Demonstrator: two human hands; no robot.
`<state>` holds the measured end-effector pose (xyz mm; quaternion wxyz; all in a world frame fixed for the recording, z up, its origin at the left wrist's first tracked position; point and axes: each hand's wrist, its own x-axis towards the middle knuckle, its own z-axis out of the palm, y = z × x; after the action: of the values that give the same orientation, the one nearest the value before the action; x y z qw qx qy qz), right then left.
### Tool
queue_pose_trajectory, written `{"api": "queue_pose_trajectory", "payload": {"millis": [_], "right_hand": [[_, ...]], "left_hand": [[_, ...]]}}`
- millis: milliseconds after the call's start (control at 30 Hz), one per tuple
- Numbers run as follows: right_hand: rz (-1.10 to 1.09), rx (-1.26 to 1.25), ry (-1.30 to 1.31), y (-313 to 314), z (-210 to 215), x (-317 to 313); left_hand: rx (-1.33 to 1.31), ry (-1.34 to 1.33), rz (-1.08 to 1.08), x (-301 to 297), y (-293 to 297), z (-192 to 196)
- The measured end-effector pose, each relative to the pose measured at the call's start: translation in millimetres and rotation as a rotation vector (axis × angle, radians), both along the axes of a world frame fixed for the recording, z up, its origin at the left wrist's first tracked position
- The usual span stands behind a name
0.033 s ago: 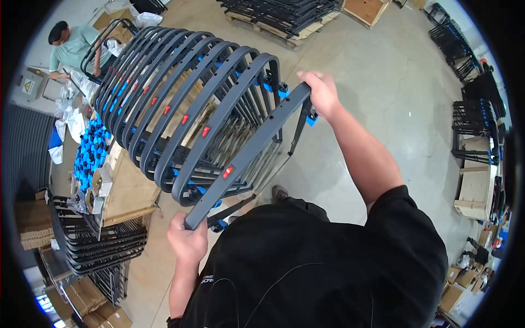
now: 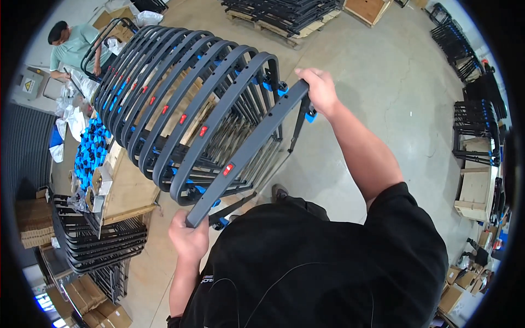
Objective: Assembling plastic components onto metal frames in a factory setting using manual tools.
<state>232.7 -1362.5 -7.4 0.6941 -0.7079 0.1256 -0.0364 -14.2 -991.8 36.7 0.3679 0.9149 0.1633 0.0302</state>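
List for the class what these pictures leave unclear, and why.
All in the head view:
Left hand: most fingers hidden by the dark grey, curved metal frame it grips.
Dark, rounded shoe: heel hidden by black fabric clothing.
Stacked black metal frames: far end cut off by the top edge.
Brown cardboard boxes, lower right: contents too small.

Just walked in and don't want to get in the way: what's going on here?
A person grips a dark frame, left hand at its near end, right hand at the far one. It's at the near end of a row of similar frames. A co-worker is by the row's far end.
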Motion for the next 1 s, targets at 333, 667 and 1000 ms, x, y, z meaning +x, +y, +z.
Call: {"api": "queue_pose_trajectory", "payload": {"millis": [333,667,1000], "right_hand": [[0.251,-0.049,0.040,-6,-20,79],[0.290,-0.205,-0.007,2,-17,91],[-0.044,0.208,-0.039,-44,-122,60]], "left_hand": [[-0.045,-0.010,0.099,22,-27,-24],[0.046,-0.132,0.004,0,-4,-29],[0.031,-0.242,0.111,-56,81,-55]]}}
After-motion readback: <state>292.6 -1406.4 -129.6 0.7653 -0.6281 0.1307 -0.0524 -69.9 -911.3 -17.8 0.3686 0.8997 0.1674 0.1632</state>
